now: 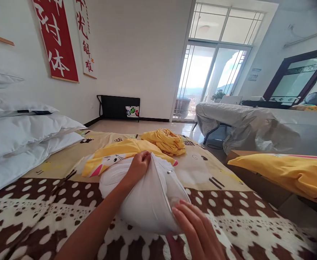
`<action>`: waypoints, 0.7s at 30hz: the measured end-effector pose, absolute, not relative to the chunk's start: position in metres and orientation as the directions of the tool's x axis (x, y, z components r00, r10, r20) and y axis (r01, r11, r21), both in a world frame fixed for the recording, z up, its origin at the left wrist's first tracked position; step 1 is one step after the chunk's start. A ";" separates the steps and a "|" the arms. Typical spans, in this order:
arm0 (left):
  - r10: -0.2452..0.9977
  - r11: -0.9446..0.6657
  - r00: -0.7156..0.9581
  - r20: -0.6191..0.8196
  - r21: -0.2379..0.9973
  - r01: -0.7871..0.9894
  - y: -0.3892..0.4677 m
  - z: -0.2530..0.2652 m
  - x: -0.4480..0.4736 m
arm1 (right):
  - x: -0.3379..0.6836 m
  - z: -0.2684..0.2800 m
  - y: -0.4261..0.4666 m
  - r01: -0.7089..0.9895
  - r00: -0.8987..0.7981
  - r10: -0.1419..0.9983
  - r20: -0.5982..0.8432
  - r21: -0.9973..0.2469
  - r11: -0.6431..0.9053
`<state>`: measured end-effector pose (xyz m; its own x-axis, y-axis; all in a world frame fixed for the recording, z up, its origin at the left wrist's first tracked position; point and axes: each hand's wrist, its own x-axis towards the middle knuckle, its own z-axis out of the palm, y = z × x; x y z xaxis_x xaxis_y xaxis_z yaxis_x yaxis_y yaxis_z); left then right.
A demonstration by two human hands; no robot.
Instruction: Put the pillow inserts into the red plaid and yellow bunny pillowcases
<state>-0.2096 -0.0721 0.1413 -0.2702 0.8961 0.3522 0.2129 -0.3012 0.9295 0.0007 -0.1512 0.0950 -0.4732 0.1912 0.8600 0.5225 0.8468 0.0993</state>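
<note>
A plump white pillow lies folded or bunched in front of me, a seamed edge running down its right side. My left hand is closed on the upper end of that edge and pulls the cloth up into a peak. Lower down, my right hand has its fingers curled over the same edge at the pillow's right corner; its thumb is mostly hidden. Just behind the pillow, a yellow pillowcase with a printed cat face lies spread out. Beyond it sits a crumpled heap of yellow cloth.
Several white pillows are stacked at the left. Everything rests on a brown and cream patterned blanket. At the right, a yellow pillow lies on an open cardboard box. A plastic-covered table stands behind, near glass doors.
</note>
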 end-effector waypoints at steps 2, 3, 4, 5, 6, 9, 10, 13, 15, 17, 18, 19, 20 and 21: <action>0.895 -0.262 -0.326 0.305 0.950 0.170 -0.059 0.145 -0.211 | -0.017 0.113 -0.152 0.671 -0.387 0.278 0.879 0.062 0.739; 0.897 -0.244 -0.340 0.284 0.957 0.155 -0.054 0.146 -0.213 | -0.029 0.122 -0.148 0.728 -0.364 0.339 0.867 0.038 0.684; 0.900 -0.227 -0.349 0.260 0.965 0.134 -0.049 0.147 -0.215 | -0.041 0.131 -0.143 0.772 -0.353 0.416 0.838 0.010 0.635; 0.904 -0.209 -0.358 0.234 0.972 0.107 -0.045 0.147 -0.218 | -0.054 0.139 -0.135 0.807 -0.349 0.497 0.794 -0.015 0.591; 0.907 -0.191 -0.366 0.206 0.979 0.077 -0.042 0.146 -0.222 | -0.067 0.146 -0.126 0.833 -0.346 0.581 0.737 -0.043 0.551; 0.912 -0.138 -0.391 0.119 0.990 -0.019 -0.034 0.135 -0.236 | -0.094 0.158 -0.097 0.877 -0.345 0.765 0.544 -0.104 0.469; 0.913 -0.123 -0.396 0.095 0.991 -0.046 -0.032 0.130 -0.241 | -0.099 0.159 -0.088 0.886 -0.346 0.794 0.500 -0.104 0.452; 0.921 -0.098 -0.386 0.055 0.991 -0.091 -0.031 0.109 -0.248 | -0.103 0.151 -0.071 0.877 -0.415 0.817 0.400 -0.065 0.477; 0.929 -0.102 -0.364 0.062 0.991 -0.091 -0.035 0.097 -0.245 | -0.096 0.138 -0.066 0.826 -0.510 0.796 0.325 -0.073 0.559; 0.940 -0.125 -0.326 0.098 0.990 -0.061 -0.044 0.092 -0.235 | -0.082 0.120 -0.066 0.778 -0.566 0.769 0.296 -0.117 0.618; 0.947 -0.138 -0.299 0.120 0.990 -0.039 -0.051 0.092 -0.229 | -0.073 0.110 -0.067 0.763 -0.571 0.762 0.306 -0.146 0.630; 0.955 -0.147 -0.263 0.136 0.989 -0.022 -0.058 0.095 -0.224 | -0.063 0.099 -0.068 0.748 -0.567 0.756 0.329 -0.180 0.639; 0.966 -0.153 -0.210 0.150 0.988 0.000 -0.066 0.100 -0.220 | -0.052 0.089 -0.071 0.727 -0.557 0.745 0.366 -0.219 0.651; 0.974 -0.170 -0.143 0.174 0.985 0.040 -0.074 0.106 -0.219 | -0.041 0.080 -0.074 0.696 -0.544 0.728 0.417 -0.261 0.669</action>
<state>-0.2194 -0.0740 0.1064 -0.1427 0.9744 0.1739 0.0396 -0.1700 0.9846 -0.0414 -0.0737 0.0796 -0.5443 0.7281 0.4168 0.6957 0.6693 -0.2608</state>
